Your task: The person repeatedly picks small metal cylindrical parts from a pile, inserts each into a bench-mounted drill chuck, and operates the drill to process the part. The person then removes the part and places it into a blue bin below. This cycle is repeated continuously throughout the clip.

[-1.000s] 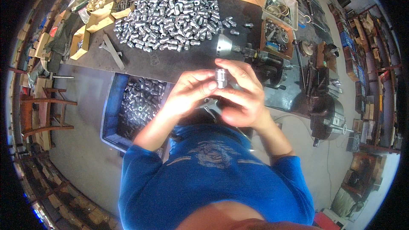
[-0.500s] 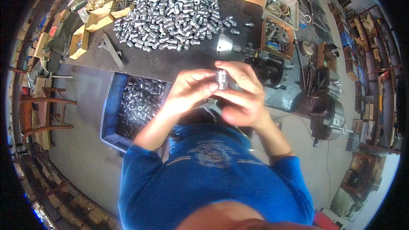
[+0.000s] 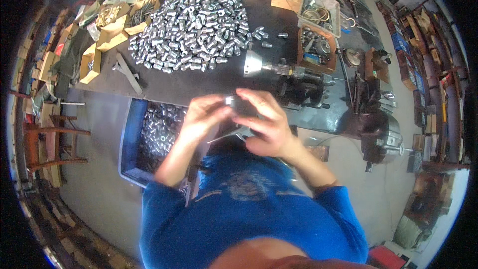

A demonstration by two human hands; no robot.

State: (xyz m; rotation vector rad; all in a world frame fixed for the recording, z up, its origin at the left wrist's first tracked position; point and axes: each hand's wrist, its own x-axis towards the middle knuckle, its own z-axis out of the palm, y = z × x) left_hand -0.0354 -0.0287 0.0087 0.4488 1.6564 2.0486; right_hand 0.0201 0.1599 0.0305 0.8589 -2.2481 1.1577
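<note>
My left hand (image 3: pixel 203 114) pinches a small silvery threaded metal fitting (image 3: pixel 230 101) between thumb and fingers, over the near edge of the workbench. Motion blurs the fitting. Close on its right is my right hand (image 3: pixel 271 127), its thumb and fingers spread with a dark gap between them and nothing gripped there. Beyond my hands, a large heap of similar fittings (image 3: pixel 194 30) covers the bench top. A blue bin (image 3: pixel 127 137) below the bench edge, left of my left forearm, contains more of them.
A machine with a silvery cone-shaped head (image 3: pixel 253 64) lies right of the heap. An open-end wrench (image 3: pixel 130 77) rests at the left. Yellow cardboard boxes (image 3: pixel 112 39) and a tray of rings (image 3: pixel 321 12) stand farther back. A motor (image 3: pixel 383 137) sits at the right, a wooden chair (image 3: pixel 59 139) at the left.
The fitting, held between both hands before, has moved left with my left hand. The right hand's fingers have come away from it. The whole view has shifted slightly.
</note>
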